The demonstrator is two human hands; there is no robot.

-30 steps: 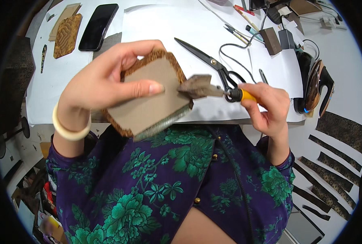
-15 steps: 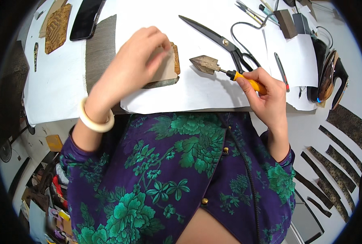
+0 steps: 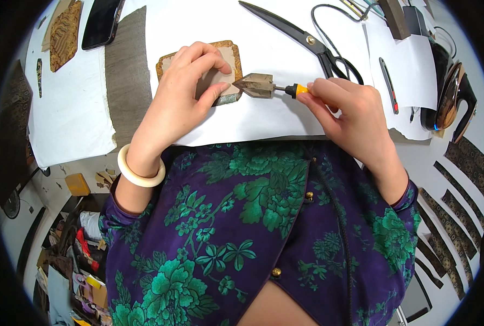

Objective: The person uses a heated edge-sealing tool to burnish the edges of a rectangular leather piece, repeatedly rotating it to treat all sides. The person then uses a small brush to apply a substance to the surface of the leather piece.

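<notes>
The left hand (image 3: pixel 190 81) was half open, its thumb and pointing finger bent apart over a flat beige piece with a bumpy brown rim (image 3: pixel 228 52). I could not tell how hard it pressed. The piece lay on white paper (image 3: pixel 269 124), near the table's front edge. The right hand (image 3: pixel 345 106) was closed around the yellow handle of a pointed grey metal tool (image 3: pixel 257 86). The tool's tip was at the right side of the piece. Big black scissors (image 3: pixel 300 33) lay open behind the tool.
</notes>
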